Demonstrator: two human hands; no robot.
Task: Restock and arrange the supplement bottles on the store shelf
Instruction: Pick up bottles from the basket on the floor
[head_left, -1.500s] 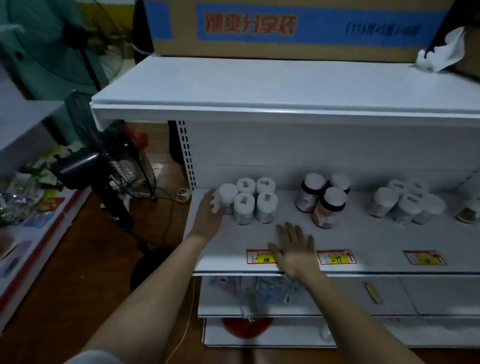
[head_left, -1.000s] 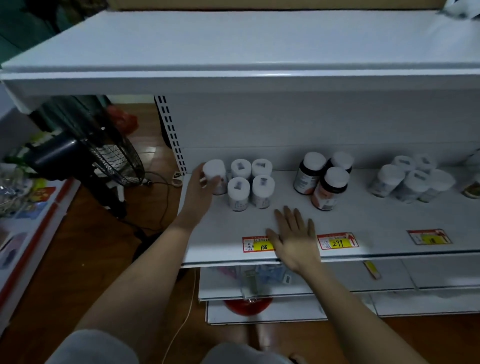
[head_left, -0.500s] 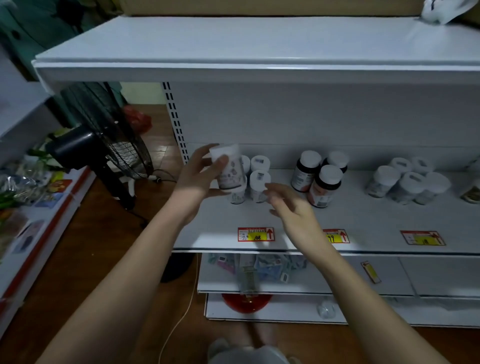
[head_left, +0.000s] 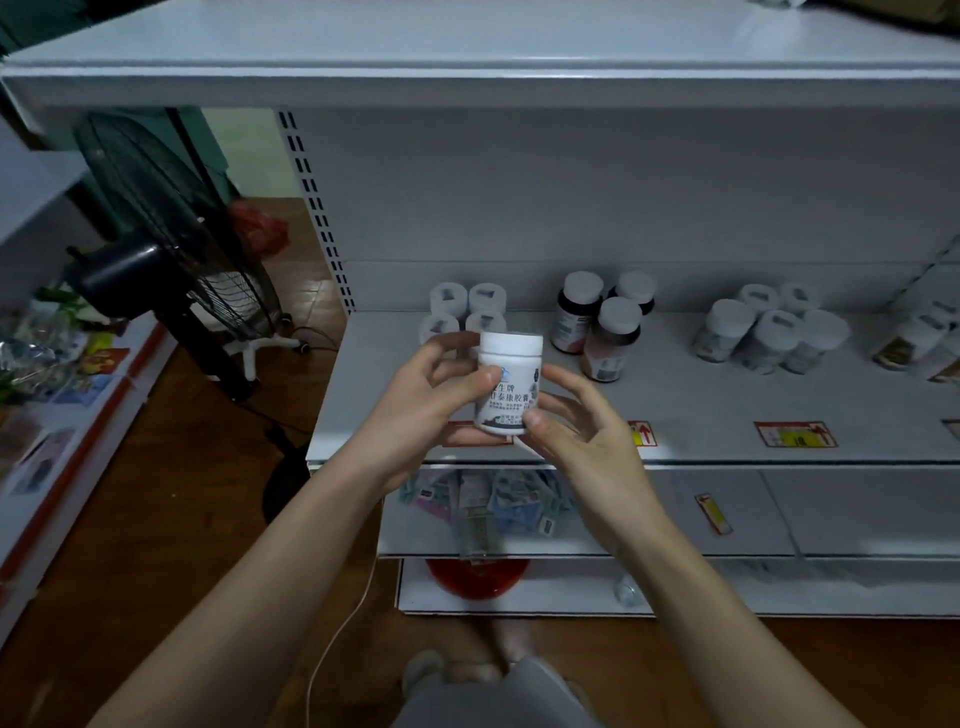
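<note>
1. While I hold the white supplement bottle (head_left: 510, 383) up in front of the shelf (head_left: 727, 395), both hands are clamped on it: my left hand (head_left: 426, 402) wraps its side with the thumb across the label, and my right hand (head_left: 582, 441) pinches the lower edge between thumb and fingertips
2. The bottle hangs in the air, upright, clear of the shelf board and just in front of the four white bottles (head_left: 467, 312) grouped at the left end
3. My guess is that the main risk lies in setting it back: if I push it in carelessly it could knock those four over, since they stand close together
4. A slip is also possible, because the plastic looks smooth and my right hand only grips the base lightly
5. If I put it down with the label turned away, the row would look untidy beside the dark bottles (head_left: 597, 325) nearby
6. The bottle itself is short and round, with a plain white screw cap, a white body, dark printed characters across the label and a dark band round the bottom
</note>
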